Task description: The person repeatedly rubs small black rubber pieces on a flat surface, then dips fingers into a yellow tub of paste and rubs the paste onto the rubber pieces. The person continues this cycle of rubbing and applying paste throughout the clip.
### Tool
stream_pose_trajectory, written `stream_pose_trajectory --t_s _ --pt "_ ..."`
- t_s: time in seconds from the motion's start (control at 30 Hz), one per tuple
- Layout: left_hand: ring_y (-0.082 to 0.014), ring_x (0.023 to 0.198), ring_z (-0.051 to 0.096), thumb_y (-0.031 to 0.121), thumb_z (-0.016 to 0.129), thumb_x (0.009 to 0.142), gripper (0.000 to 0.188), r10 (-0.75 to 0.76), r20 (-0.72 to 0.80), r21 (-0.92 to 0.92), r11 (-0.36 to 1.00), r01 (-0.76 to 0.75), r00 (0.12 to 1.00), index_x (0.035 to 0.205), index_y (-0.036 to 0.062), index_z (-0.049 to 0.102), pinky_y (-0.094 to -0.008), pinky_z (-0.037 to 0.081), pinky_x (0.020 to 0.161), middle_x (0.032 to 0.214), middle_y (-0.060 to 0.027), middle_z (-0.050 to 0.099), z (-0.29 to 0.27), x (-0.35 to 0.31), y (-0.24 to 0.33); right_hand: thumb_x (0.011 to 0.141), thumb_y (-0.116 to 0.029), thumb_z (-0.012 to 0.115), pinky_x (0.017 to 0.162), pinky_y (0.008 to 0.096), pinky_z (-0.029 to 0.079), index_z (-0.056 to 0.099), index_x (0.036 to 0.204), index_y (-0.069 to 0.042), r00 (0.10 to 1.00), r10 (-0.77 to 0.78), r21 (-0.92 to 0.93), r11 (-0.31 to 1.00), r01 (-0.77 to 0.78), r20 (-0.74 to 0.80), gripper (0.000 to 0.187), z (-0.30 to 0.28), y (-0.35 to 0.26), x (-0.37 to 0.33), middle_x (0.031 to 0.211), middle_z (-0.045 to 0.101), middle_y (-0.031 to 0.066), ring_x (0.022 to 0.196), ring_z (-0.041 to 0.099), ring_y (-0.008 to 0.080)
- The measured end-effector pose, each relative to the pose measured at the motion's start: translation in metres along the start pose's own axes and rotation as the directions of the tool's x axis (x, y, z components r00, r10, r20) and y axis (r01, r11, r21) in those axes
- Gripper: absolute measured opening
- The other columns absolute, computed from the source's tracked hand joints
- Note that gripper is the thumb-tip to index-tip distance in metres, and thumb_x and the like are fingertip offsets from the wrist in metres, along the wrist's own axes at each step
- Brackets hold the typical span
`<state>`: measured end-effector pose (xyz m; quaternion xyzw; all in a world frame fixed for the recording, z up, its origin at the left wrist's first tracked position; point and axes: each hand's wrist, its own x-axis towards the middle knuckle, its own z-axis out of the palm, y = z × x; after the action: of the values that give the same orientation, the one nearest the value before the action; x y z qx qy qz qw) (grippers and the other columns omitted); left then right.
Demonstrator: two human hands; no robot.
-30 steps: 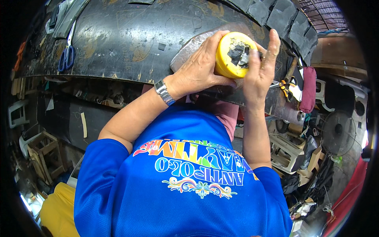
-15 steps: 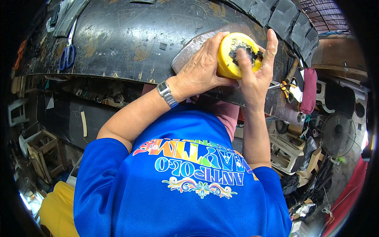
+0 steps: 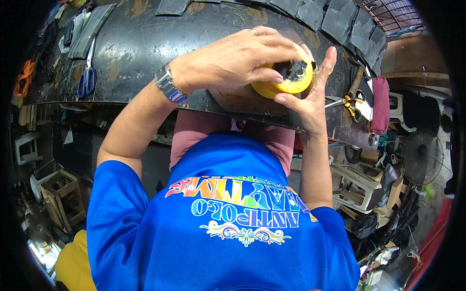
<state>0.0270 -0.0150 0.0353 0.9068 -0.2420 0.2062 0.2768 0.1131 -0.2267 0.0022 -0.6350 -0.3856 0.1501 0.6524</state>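
A round yellow tub (image 3: 266, 88) is held tilted at the near edge of the dark worktable, with a smeared rim and a black middle. My left hand (image 3: 228, 60) reaches over it from the left, thumb and fingers curled on its top around the black part. Whether the fingertips pinch anything there is hidden. From the right, my right hand (image 3: 314, 104) steadies the tub, its thumb on the near side and one finger stretched up past it. Beneath the tub lies a brown, worn board (image 3: 233, 103), partly covered by my hands.
Blue-handled scissors (image 3: 87, 77) lie at the table's left. On the right are yellow-and-black-handled scissors (image 3: 350, 103) and a maroon roll (image 3: 381, 105). Dark flat pieces (image 3: 340, 19) line the far edge. A fan (image 3: 422, 156) and a white stool (image 3: 357, 188) stand at the right.
My left hand has moved from the tub's left side to over its top. My right thumb has left the black part for the near side. The tub has shifted slightly left and tilted.
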Motion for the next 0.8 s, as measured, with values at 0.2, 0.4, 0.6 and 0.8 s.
stream_pose_trajectory --t_s 0.2,0.4,0.6,0.8 --pt "-0.0239 0.114 0.061 0.026 0.075 0.085 0.028 0.043 0.014 0.149 0.988 -0.044 0.999 0.112 0.0176 0.076 -0.0390 0.046 0.102 0.119 -0.0008 0.068 -0.010 0.016 0.002 0.056 -0.016 0.099 0.115 0.0434 0.037 -0.018 0.159 -0.014 0.991 -0.118 -0.104 0.988 0.111 -0.060 0.156 0.010 0.007 -0.004 0.156 0.027 0.0219 0.138 0.042 0.0328" --pt "-0.0205 0.107 0.063 0.023 0.076 0.083 0.015 0.108 0.087 0.113 0.987 -0.118 0.990 0.095 0.0136 0.074 -0.0369 0.046 0.097 0.106 0.0025 0.069 -0.012 0.025 -0.005 0.057 -0.005 0.094 0.111 0.0419 0.043 -0.022 0.158 -0.020 0.995 -0.083 -0.008 0.997 0.083 -0.055 0.154 0.019 0.013 -0.006 0.144 0.042 0.0183 0.129 0.050 0.0298" --pt "-0.0218 0.093 0.067 0.016 0.074 0.086 0.009 -0.005 -0.120 -0.159 0.987 -0.014 0.993 0.093 0.0110 0.071 -0.0369 0.053 0.086 0.091 -0.0012 0.070 0.013 0.023 -0.007 0.059 0.000 0.088 0.108 0.0421 0.046 -0.021 0.158 -0.025 0.995 -0.096 0.082 0.992 0.098 -0.028 0.149 0.017 0.017 -0.004 0.139 0.049 0.0159 0.126 0.053 0.0279" --pt "-0.0132 0.094 0.065 0.018 0.067 0.096 0.028 -0.409 -0.248 -0.923 0.375 -0.086 0.878 0.120 0.0033 0.064 -0.0293 0.054 0.085 0.095 -0.0040 0.069 -0.007 0.040 -0.032 0.051 -0.013 0.092 0.112 0.0390 0.041 -0.006 0.161 -0.009 0.987 -0.137 -0.008 0.991 0.137 -0.079 0.148 0.028 0.015 -0.009 0.157 0.021 0.0115 0.130 0.049 0.0247"
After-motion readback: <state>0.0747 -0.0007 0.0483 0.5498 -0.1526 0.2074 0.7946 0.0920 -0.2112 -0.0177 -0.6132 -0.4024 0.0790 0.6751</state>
